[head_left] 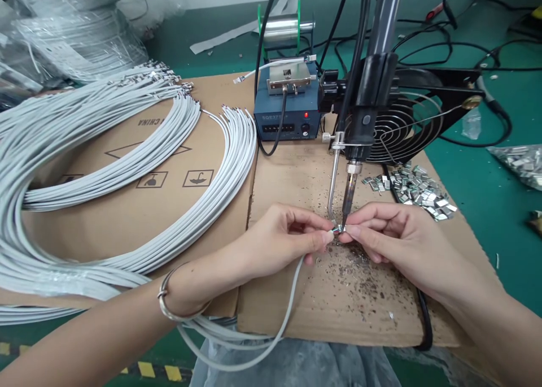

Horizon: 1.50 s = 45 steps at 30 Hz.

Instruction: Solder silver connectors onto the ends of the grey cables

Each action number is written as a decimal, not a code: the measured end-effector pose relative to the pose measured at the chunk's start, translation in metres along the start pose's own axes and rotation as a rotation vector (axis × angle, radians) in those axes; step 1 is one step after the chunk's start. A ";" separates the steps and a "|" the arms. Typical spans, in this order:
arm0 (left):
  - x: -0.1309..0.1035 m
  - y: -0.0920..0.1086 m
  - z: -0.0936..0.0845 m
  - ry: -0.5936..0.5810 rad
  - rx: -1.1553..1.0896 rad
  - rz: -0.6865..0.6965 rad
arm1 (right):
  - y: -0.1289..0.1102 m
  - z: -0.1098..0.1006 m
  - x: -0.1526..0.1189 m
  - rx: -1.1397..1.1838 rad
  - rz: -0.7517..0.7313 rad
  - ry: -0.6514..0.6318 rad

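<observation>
My left hand (292,234) pinches the end of a white cable (292,299), which loops down toward my lap. Between thumb and fingers, my right hand (381,231) holds a small metal connector (342,227) against the cable's wire ends. Right above that joint stands a soldering iron (349,192) on a fixed mount, its dark tip touching or nearly touching the connector. A thin bent solder feed tube (333,183) ends beside the tip. My fingers partly cover the connector and the wires.
Bundles of white cables (215,206) curve across the cardboard (292,189) on the left. Behind are a blue solder feeder box (285,113), a solder spool (279,31) and a black fan (393,127). Loose metal connectors (423,192) lie in a pile at right.
</observation>
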<state>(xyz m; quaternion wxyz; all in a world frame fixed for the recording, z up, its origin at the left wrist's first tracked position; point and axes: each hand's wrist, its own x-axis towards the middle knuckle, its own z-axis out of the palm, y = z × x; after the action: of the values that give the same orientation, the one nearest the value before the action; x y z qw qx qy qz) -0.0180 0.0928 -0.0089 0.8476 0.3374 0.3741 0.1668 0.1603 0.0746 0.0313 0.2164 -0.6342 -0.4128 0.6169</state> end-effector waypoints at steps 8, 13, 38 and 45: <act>0.002 -0.004 -0.002 -0.032 0.086 0.075 | -0.003 -0.001 0.000 -0.109 -0.006 -0.023; 0.002 -0.006 -0.003 -0.012 0.071 0.068 | -0.005 -0.002 -0.001 -0.174 -0.041 -0.025; 0.001 -0.001 0.001 0.059 0.063 0.093 | 0.001 -0.009 -0.001 -0.136 0.005 -0.045; 0.000 -0.002 0.000 0.045 0.059 0.076 | 0.002 -0.011 -0.001 -0.053 0.021 -0.060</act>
<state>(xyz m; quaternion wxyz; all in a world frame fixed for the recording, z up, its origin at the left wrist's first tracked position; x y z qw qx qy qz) -0.0173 0.0915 -0.0103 0.8217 0.3725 0.3845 0.1954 0.1715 0.0749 0.0318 0.1804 -0.6253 -0.4285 0.6267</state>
